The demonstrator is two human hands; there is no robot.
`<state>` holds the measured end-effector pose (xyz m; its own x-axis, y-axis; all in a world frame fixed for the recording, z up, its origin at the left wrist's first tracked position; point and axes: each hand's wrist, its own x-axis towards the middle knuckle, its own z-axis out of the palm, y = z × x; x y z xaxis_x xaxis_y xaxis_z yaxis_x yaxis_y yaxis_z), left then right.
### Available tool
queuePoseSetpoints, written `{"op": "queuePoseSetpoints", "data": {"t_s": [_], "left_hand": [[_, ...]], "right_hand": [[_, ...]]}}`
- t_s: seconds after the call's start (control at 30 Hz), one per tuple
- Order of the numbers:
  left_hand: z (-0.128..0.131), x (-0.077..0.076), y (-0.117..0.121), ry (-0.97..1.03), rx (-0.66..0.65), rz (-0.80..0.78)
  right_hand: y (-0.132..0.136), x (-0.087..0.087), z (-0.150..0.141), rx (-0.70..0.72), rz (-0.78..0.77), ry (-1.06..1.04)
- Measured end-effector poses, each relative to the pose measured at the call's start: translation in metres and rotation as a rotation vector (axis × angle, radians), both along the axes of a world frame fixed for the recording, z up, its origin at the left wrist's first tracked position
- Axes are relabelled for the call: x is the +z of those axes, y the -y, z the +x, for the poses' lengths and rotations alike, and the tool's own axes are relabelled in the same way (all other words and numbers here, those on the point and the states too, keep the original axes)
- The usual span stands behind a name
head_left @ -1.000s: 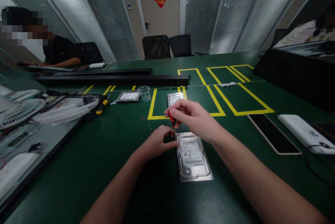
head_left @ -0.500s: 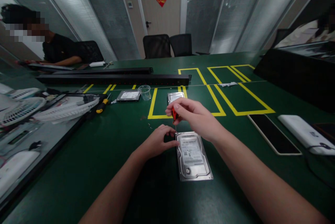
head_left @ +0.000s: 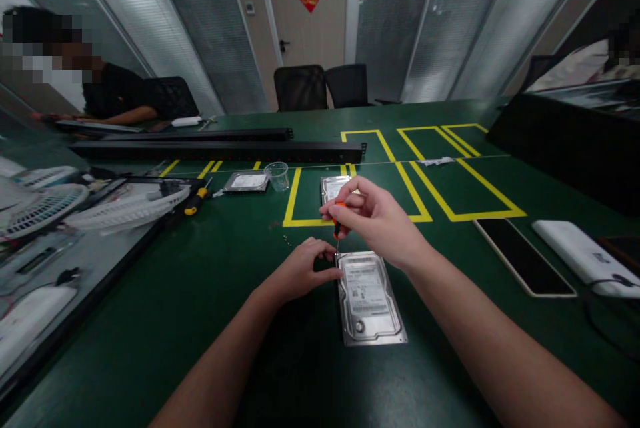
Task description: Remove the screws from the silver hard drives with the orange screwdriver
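Note:
A silver hard drive [head_left: 369, 301] with a white label lies flat on the green table before me. My left hand [head_left: 303, 269] grips its far left corner, the thumb resting on the top and the fingers curled at the edge. In my right hand [head_left: 367, 211] is a small orange-and-black screwdriver [head_left: 337, 229], pinched upright between thumb and fingers. Its thin shaft points down at that same corner, close to my left fingertips; the exact tip is too small to make out. Several tiny screws [head_left: 287, 240] lie on the table left of the drive.
Beyond are a second hard drive [head_left: 331, 187], partly hidden, a third [head_left: 247, 181], a clear plastic cup [head_left: 278, 177] and a yellow-black screwdriver [head_left: 197, 203]. A phone [head_left: 523, 257] and a white power bank [head_left: 585, 256] lie right. White rackets [head_left: 130, 208] crowd the left. A person [head_left: 117, 95] sits far left.
My right fingers have shifted and opened a little around the screwdriver, showing more of its orange handle. My left hand and the hard drive have stayed in place.

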<state>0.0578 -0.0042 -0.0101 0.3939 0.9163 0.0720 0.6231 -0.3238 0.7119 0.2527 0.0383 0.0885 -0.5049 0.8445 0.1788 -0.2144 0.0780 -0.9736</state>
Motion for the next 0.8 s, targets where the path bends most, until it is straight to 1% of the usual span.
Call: {"op": "queuePoseSetpoints", "data": {"t_s": [0.13, 0.23, 0.33, 0.43, 0.5, 0.7, 0.8], "left_hand": [[-0.0001, 0.0006, 0.0003, 0.002, 0.001, 0.002], [0.0004, 0.0019, 0.0004, -0.001, 0.0, -0.005], [0.0009, 0.0023, 0.0001, -0.007, 0.002, -0.002], [0.0008, 0.0018, 0.0001, -0.004, 0.008, -0.002], [0.0004, 0.0017, 0.0003, -0.001, 0.004, 0.0], [-0.0004, 0.0007, 0.0005, -0.004, 0.004, 0.0], [-0.0011, -0.0019, -0.0006, 0.001, 0.004, 0.0]], "right_hand": [[-0.0033, 0.0002, 0.0014, 0.065, 0.075, 0.083], [-0.0034, 0.0022, 0.0024, 0.08, 0.085, 0.153], [0.0, 0.0045, 0.0017, 0.041, 0.068, 0.164], [0.003, 0.004, -0.0003, -0.031, 0.011, 0.099], [0.0029, 0.0024, -0.001, -0.042, -0.01, 0.074], [-0.0027, 0.0013, 0.0014, 0.061, 0.124, 0.142], [-0.0021, 0.002, 0.002, 0.097, 0.136, 0.178]]}}
